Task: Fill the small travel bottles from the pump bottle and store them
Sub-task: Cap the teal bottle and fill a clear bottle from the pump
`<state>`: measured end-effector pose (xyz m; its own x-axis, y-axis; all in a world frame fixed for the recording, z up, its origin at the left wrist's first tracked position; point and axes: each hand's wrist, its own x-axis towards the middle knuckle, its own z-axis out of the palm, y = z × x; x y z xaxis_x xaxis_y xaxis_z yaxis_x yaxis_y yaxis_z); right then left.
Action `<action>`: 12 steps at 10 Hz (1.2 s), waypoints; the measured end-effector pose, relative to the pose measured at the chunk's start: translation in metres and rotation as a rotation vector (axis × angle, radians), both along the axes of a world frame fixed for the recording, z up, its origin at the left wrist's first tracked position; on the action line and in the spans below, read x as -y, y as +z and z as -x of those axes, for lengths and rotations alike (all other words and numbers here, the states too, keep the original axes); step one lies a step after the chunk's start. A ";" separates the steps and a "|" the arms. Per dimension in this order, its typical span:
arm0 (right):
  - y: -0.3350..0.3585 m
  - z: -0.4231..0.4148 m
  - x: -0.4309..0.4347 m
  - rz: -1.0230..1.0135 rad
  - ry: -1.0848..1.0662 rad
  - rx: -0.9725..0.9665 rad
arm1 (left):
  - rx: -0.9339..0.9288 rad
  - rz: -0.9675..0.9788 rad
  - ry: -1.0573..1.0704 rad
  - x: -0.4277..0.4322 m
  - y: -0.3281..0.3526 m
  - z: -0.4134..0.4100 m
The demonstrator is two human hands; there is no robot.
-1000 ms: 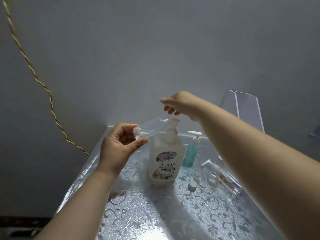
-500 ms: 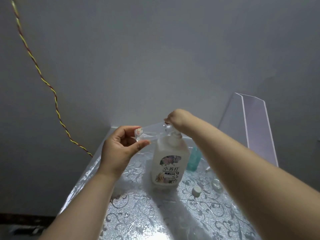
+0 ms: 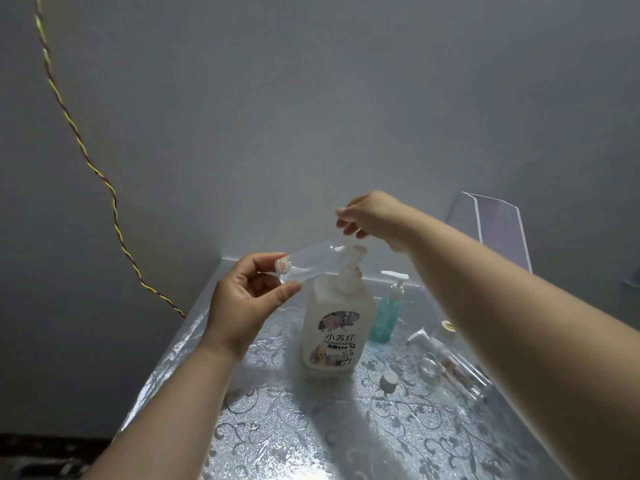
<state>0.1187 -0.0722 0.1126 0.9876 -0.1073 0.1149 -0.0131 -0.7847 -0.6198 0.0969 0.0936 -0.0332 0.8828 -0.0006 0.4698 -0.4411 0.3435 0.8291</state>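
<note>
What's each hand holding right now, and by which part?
The left hand pinches the small clear plastic travel bottle by its base end. The right hand hovers above the white pump head, holding nothing.

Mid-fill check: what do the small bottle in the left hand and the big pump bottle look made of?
Small travel bottle: clear, glossy plastic by the look; the wall shows through it and it carries highlights. Pump bottle: milky, translucent plastic, fairly matte, with a printed flower label; its pump head looks like opaque white plastic.
</note>
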 end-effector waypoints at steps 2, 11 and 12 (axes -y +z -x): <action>-0.019 -0.005 -0.012 0.412 -0.019 -0.344 | 0.012 0.010 -0.012 -0.001 -0.004 -0.003; -0.031 -0.007 -0.003 0.315 -0.030 -0.224 | 0.031 -0.021 0.008 0.000 -0.005 -0.002; -0.037 -0.015 0.003 0.379 -0.066 -0.155 | 0.045 -0.027 -0.006 -0.002 -0.007 -0.004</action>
